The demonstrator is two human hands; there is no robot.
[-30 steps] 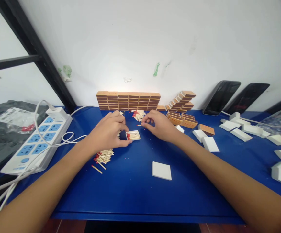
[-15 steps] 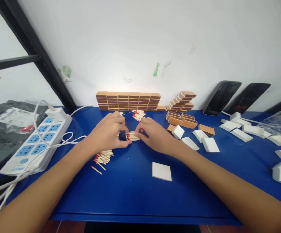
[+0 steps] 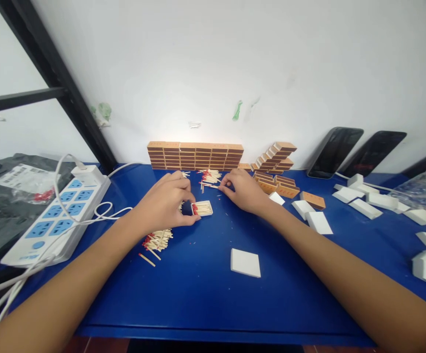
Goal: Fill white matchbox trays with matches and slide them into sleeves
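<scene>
The right hand (image 3: 244, 191) pinches a match (image 3: 213, 186) at the far match heap (image 3: 210, 175). The left hand (image 3: 165, 203) clasps the open matchbox tray (image 3: 202, 208), which lies partly filled on the blue table (image 3: 198, 294). Loose matches (image 3: 157, 239) are still unpacked, and closed matchboxes (image 3: 194, 156) stand stacked behind.

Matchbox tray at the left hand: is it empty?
No, the matchbox tray at the left hand has red-tipped matches lying in it.
</scene>
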